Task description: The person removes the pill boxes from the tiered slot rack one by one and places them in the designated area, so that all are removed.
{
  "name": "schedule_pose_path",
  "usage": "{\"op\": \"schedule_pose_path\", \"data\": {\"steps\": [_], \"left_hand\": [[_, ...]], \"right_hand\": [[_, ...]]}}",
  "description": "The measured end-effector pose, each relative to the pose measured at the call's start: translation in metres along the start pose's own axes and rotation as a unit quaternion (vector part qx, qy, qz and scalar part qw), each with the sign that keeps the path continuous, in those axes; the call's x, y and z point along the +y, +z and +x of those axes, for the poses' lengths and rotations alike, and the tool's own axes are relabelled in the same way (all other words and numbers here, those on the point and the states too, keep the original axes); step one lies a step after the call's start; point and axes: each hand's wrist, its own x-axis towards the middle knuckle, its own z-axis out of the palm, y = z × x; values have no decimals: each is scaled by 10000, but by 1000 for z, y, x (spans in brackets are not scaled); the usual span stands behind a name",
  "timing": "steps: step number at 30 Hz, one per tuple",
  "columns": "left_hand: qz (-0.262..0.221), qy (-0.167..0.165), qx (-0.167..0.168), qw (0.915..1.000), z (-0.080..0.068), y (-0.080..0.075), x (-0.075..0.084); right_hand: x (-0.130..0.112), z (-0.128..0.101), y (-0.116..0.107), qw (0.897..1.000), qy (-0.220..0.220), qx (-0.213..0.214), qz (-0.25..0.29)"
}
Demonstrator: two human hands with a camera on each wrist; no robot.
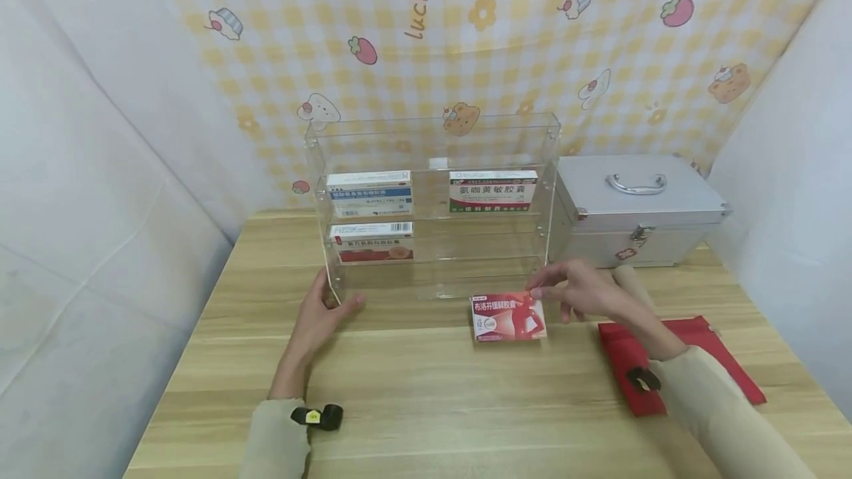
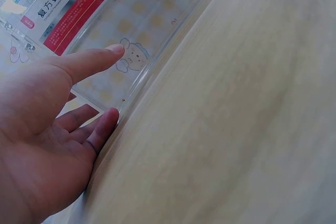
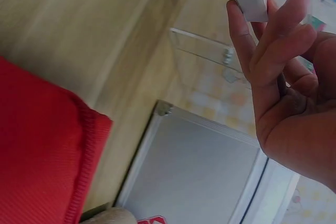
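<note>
My right hand (image 1: 577, 291) pinches the box (image 1: 499, 320) by one corner, so it could swivel loose; my left hand (image 1: 321, 322), thumb and fingers apart, is at the rack's (image 1: 475, 269) corner

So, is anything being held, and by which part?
The right hand pinches the red box by its right end. The left hand is at the lower left corner of the clear rack; whether it grips is unclear.

Left hand (image 2: 47, 135) at the lower corner of a clear rack (image 2: 152, 32).
Thumb straight across its front, other fingers (image 2: 107, 125) loosely bent; red-and-white medicine box (image 2: 76, 13) inside, counter (image 2: 226, 114) alongside.
</note>
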Motion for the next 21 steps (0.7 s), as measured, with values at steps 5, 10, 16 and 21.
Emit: {"op": "schedule_pose_path", "data": {"steps": [5,10,16,21], "left_hand": [[-81,7,23,10000,1,1,0],[-136,99,-4,9999,-4,1,14],[-13,42,-9,10000,-13,1,35],[97,14,34,9999,-13,1,35]], "right_hand": [[10,4,5,9998,99,-142,-41],[13,3,11,9996,110,60,-261],[18,5,23,9977,134,300,-584],[13,6,31,9919,291,504,-1125]]}}
